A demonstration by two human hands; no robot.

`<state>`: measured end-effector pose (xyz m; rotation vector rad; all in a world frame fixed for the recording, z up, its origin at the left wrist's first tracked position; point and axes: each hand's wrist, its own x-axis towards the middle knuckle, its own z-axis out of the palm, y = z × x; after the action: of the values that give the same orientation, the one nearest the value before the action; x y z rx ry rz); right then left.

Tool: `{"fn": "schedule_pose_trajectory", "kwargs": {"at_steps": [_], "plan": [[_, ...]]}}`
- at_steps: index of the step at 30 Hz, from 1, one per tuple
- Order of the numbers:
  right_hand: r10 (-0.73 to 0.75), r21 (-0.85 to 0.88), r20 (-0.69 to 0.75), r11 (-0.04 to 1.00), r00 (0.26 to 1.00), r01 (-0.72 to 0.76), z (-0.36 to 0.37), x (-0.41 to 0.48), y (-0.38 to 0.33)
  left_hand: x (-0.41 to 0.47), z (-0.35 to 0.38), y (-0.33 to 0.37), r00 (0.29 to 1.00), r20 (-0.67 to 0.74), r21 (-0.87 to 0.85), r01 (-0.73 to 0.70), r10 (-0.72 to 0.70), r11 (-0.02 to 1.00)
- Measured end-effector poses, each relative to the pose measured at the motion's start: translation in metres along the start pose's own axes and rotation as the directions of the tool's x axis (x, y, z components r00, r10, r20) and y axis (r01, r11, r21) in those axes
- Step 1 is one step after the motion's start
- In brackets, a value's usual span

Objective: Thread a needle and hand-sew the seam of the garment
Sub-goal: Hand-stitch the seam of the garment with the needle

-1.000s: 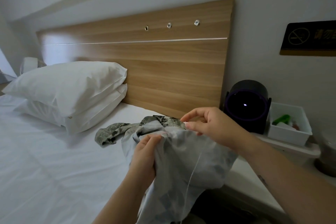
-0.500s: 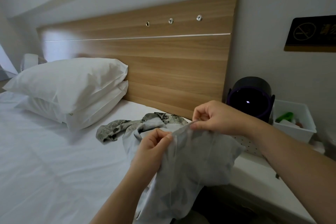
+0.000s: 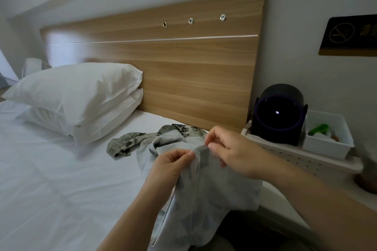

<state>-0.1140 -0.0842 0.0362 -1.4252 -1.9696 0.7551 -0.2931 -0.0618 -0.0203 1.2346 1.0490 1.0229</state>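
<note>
White sheet [image 3: 51, 179] covered bed; wooden headboard [image 3: 183, 71] stood against pale wall, two pillows [image 3: 77, 91] stacked at left. Right hand [image 3: 230, 151] sat lower and nearer left hand [image 3: 171, 164] than half second before. Left thumb and forefinger pinched grey garment [image 3: 204, 199] fold; right fingertips pinched its raised edge just beside. Garment hung from both hands, its far part trailing on sheet. Faint thread [image 3: 195, 179] ran down cloth; needle not discernible. Black round device [image 3: 278, 116] and white bin [image 3: 326, 144] stood on side shelf [image 3: 295, 155].

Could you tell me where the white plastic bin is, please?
Head view, right side: the white plastic bin sits on the white perforated shelf, beside the black cylindrical device.
</note>
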Motion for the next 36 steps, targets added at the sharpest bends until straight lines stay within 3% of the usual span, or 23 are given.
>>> {"fn": "schedule_pose_trajectory", "kwargs": {"at_steps": [3, 15, 26, 30, 33, 36], "plan": [[0.025, -0.062, 0.083, 0.998, 0.996, -0.019, 0.016, -0.005, -0.002, -0.001, -0.001, -0.001, 1.000, 0.005, -0.006, -0.001, 0.001, 1.000], [0.125, -0.093, 0.124, 0.989, 0.984, -0.114, 0.020, -0.008, -0.003, -0.002, -0.005, -0.004, 0.995, 0.005, -0.120, 0.103, -0.103, 0.987], [0.156, -0.098, 0.119, 0.985, 0.981, -0.144, 0.020, -0.006, -0.003, -0.003, -0.004, -0.005, 0.996, -0.055, -0.042, 0.064, -0.066, 0.997], [0.157, -0.152, 0.087, 0.978, 0.984, -0.143, 0.024, -0.005, -0.001, -0.004, 0.000, -0.004, 0.988, -0.138, 0.157, -0.041, 0.063, 0.987], [0.145, -0.077, 0.054, 0.987, 0.988, -0.140, 0.026, -0.004, -0.003, -0.009, 0.004, -0.001, 0.939, -0.169, 0.418, -0.207, 0.299, 0.884], [0.097, -0.036, -0.015, 0.995, 0.995, -0.097, 0.031, -0.003, -0.009, -0.015, 0.012, -0.002, 0.880, -0.145, 0.508, -0.326, 0.452, 0.797]]}}
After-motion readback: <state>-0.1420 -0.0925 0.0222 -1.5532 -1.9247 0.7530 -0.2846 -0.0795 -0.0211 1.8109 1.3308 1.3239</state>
